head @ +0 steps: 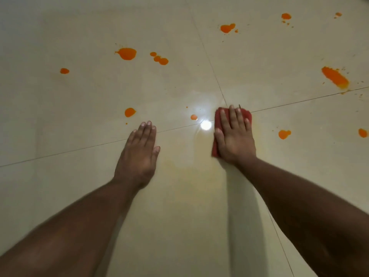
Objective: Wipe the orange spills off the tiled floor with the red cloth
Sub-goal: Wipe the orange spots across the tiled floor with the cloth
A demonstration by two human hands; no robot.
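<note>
Cream tiled floor (79, 27) fills the whole view, glossy, with thin grout lines crossing just beyond the right hand. A bright light reflection (205, 125) sits on the tile between the two hands.

Left hand (139, 154): flat, palm down on the bare floor, fingers together and extended; grip open, holding nothing.

Right hand (234, 136): flat, palm down on the red cloth (216, 124), fingers spread. The grip is not closed around the cloth; it presses it to the floor. Cloth is folded, lies at the grout crossing, and shows past the fingertips and along the hand's left edge.

Faint yellowish smear (199, 166) on the tile near side of the hands, between the forearms.

Orange spills (127, 53), largest first:
- elongated patch, far right (335, 76)
- round blob, far left of centre
- chain of three drops just right of that (159, 59)
- blob, far right of centre (227, 28)
- small drops: beyond the left hand (129, 112), right of the cloth (284, 134), right edge (362, 132), just left of the reflection (193, 117)

None of the spills touches the cloth.
</note>
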